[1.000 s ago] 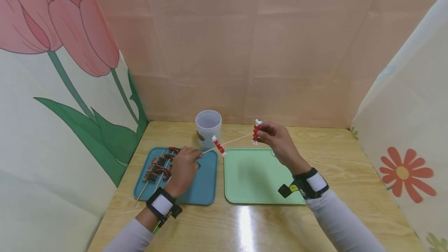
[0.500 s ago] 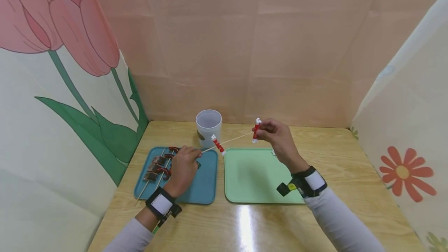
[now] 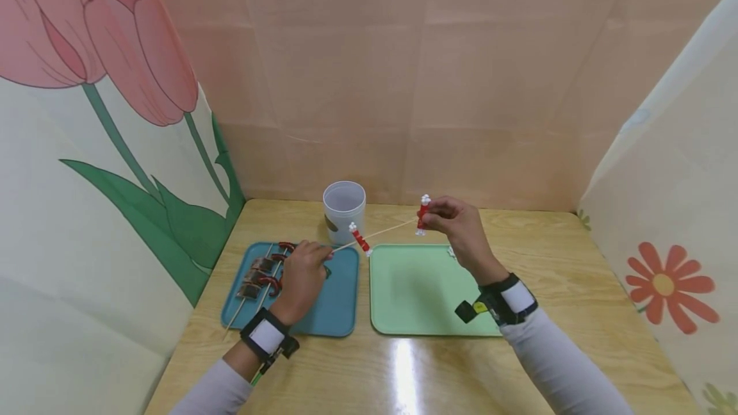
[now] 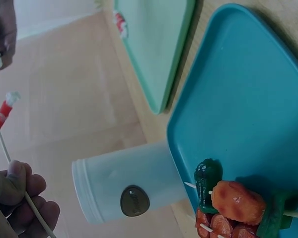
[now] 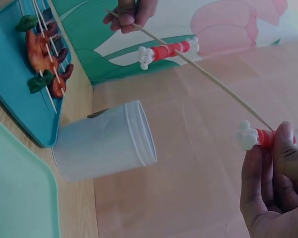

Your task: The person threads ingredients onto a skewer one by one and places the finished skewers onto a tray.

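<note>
A thin wooden skewer (image 3: 392, 228) slants up to the right between the two hands. My left hand (image 3: 302, 279) grips it near its lower end, above the blue tray. Part-way along the stick sits a red piece with white knobbed ends (image 5: 171, 50), pierced through its middle and set crosswise. At the far tip, my right hand (image 3: 461, 229) pinches a second red-and-white piece (image 5: 247, 136) between thumb and fingers. The tip meets this piece's red middle, partly hidden by the thumb. Another red-and-white piece (image 4: 121, 25) lies by the far edge of the green tray.
Loaded skewers (image 3: 254, 277) with toy-like food pieces lie on the left of the blue tray (image 3: 340, 316). Right of it lies the green tray (image 3: 409, 300). Behind the blue tray stands a whitish cup (image 3: 344, 213). Printed sheets wall the wooden table (image 3: 576, 261).
My right hand has risen very slightly with the piece it pinches since the first frame. The left hand and the skewer stay nearly still.
</note>
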`<state>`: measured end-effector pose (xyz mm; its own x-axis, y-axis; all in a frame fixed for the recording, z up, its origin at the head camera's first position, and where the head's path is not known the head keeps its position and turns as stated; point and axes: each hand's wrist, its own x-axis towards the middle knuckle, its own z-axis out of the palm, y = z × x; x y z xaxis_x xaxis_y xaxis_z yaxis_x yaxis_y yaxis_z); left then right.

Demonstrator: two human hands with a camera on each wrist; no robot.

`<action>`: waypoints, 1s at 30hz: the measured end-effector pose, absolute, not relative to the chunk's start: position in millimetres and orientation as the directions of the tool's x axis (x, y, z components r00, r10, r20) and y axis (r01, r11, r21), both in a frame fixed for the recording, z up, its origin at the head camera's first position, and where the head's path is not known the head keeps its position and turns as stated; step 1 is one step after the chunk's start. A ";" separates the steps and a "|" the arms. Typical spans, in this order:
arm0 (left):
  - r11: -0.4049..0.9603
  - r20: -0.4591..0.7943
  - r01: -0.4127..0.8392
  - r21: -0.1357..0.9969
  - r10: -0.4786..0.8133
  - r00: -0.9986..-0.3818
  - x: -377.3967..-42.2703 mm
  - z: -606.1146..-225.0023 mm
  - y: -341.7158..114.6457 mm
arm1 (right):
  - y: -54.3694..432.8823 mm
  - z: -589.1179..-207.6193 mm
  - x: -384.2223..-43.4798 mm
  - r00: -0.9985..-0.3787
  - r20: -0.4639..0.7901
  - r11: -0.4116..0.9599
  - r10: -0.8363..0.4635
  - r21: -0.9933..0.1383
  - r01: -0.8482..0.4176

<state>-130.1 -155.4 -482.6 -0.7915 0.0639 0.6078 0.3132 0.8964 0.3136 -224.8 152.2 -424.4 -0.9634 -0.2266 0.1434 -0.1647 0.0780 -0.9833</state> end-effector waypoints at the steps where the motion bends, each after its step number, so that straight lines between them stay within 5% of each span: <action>1: 0.897 0.605 0.313 0.313 0.065 -0.793 -130.0 -482.1 -155.3 | 151.7 -424.3 -224.6 -0.963 0.146 0.079 -0.227 -0.983 -0.167; 13: 0.902 0.627 0.342 0.266 0.107 -0.771 -130.9 -475.9 -152.1 | 142.0 -424.4 -220.7 -0.919 0.331 0.250 -0.213 -0.891 -0.379; 25: 0.879 0.690 0.397 0.264 0.115 -0.715 -135.0 -474.1 -146.4 | 118.5 -434.8 -213.0 -0.951 0.199 0.150 -0.238 -0.959 -0.238; 30: 0.891 0.675 0.367 0.268 0.098 -0.731 -132.9 -471.8 -147.0 | 110.9 -439.9 -211.3 -0.950 0.236 0.136 -0.207 -0.954 -0.267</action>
